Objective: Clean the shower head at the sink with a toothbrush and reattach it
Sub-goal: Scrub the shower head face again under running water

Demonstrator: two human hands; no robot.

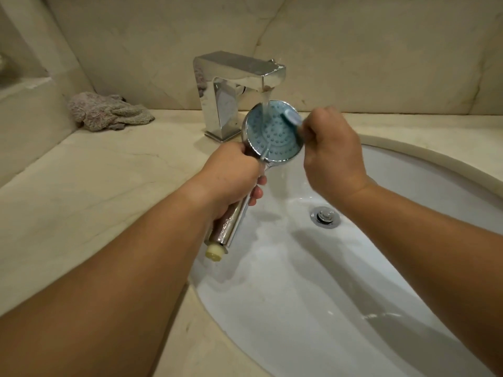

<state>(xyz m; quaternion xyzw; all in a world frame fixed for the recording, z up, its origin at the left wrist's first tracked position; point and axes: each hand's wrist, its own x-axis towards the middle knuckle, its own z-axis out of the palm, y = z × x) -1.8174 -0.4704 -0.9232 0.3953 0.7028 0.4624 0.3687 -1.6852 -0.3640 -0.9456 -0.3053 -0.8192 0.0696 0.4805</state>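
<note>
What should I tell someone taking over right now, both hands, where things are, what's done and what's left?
Left hand: grips the shower head by its chrome handle, blue face up under the running faucet, over the sink.
Right hand: holds the toothbrush, bristles at the face's upper right edge.
Done: head detached, wet, and at the sink.
Left: finish scrubbing the nozzles, rinse, shut off the water, reattach the head.
A crumpled cloth lies on the counter, left of the faucet.
</note>
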